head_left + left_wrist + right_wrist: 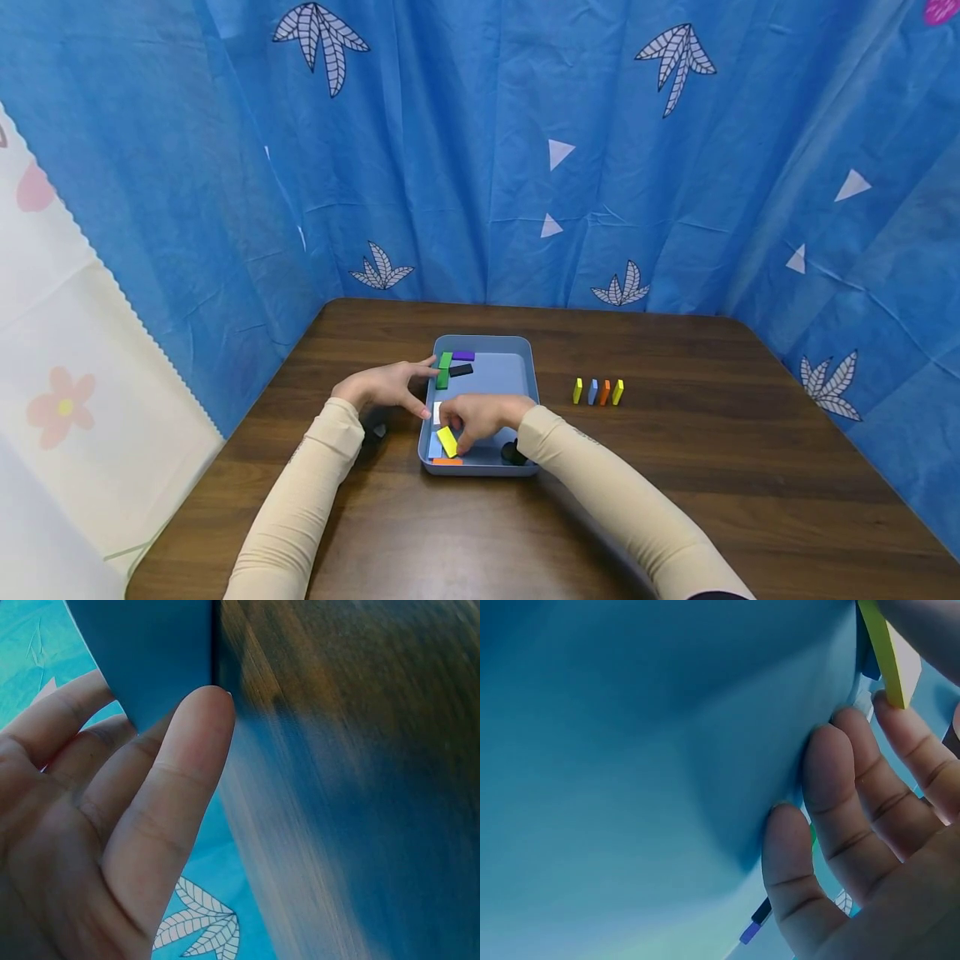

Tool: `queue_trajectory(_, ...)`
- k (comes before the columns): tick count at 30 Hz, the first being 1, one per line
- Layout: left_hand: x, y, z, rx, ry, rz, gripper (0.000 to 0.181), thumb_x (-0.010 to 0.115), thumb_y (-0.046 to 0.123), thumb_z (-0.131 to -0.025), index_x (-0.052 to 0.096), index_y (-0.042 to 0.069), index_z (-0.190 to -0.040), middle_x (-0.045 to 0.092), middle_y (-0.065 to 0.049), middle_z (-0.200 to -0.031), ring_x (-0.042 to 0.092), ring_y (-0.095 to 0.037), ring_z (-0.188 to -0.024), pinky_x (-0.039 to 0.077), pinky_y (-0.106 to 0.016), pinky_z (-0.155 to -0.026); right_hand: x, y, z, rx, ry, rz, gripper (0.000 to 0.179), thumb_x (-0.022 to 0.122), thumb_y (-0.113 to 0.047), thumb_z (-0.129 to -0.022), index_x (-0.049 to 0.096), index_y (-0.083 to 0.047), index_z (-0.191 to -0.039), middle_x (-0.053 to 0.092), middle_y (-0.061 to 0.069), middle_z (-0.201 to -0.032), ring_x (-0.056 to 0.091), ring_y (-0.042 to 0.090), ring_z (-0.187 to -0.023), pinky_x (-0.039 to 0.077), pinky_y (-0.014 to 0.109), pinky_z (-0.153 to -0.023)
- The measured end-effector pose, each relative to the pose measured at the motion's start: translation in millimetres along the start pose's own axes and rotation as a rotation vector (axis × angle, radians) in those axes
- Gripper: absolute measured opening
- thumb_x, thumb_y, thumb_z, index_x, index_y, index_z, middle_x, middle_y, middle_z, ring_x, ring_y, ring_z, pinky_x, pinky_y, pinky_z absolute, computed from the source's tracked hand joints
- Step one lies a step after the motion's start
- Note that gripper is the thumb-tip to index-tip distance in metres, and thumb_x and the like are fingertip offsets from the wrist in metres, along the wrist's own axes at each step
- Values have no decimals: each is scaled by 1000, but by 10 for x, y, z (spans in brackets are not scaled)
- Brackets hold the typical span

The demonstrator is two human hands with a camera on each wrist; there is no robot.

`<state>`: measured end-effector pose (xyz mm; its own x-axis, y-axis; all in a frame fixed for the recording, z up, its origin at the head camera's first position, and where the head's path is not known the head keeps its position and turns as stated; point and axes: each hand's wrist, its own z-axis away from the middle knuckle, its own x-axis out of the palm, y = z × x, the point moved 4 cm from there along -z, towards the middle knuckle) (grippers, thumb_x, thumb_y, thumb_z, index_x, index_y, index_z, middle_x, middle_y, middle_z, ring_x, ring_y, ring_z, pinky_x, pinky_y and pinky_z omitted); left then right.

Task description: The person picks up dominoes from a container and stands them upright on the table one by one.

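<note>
A shallow blue-grey tray (498,375) stands on the table. Above its near left corner, my right hand (486,415) pinches a yellow domino (447,442) between thumb and finger; in the right wrist view this domino (892,660) is tilted by the fingertips. My left hand (386,385) is at the tray's left wall with fingers spread and thumb extended, and its thumb (199,735) lies against the wall. Around the right hand lie a white domino (437,412), a light blue one (435,446) and an orange one (447,461).
Farther up the tray lie two green dominoes (446,360), a purple one (462,356) and a black one (461,370). Right of the tray, several dominoes (604,392) stand upright in a row. A blue curtain (480,150) hangs behind the table.
</note>
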<state>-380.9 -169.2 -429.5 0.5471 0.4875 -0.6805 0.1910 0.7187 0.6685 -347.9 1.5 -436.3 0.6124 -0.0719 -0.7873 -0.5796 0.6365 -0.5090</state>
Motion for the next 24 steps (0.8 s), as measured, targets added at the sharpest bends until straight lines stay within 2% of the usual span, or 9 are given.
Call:
queue_trajectory(6,4,-2,-1,5,6,5,87,84,31,-81,40,13,-155,8,-5,-171,12,-39,-155,19,-68,-119,-42,-12,14,-39,31,-62,13,73,-9,-90,62,-15,-94,61,-3,-89,53,10,-79,48,21,-69)
queue_trajectory(11,7,-1,5,7,10,10,87,84,29,-82,40,13,-154,8,-5,-171,12,-39,-155,20,-67,-119,-71,-8,36,-64,46,-110,8,69,-6,-92,63,-11,-90,61,-4,-84,53,10,-75,47,21,-66)
queue_trajectory(19,11,-3,1,2,6,10,86,83,29,-82,40,13,-155,8,-5,-171,11,-39,-155,19,-68,-119,-102,-4,98,-95,33,-211,5,67,-5,-93,63,-6,-92,63,-2,-79,53,12,-70,46,23,-63)
queue_trajectory(24,14,-9,-10,-3,7,-2,86,83,30,-82,40,13,-154,8,-6,-171,12,-40,-155,20,-70,-118,-133,-2,149,-116,74,-260,4,65,-3,-93,62,-6,-93,62,0,-78,54,14,-71,45,23,-64)
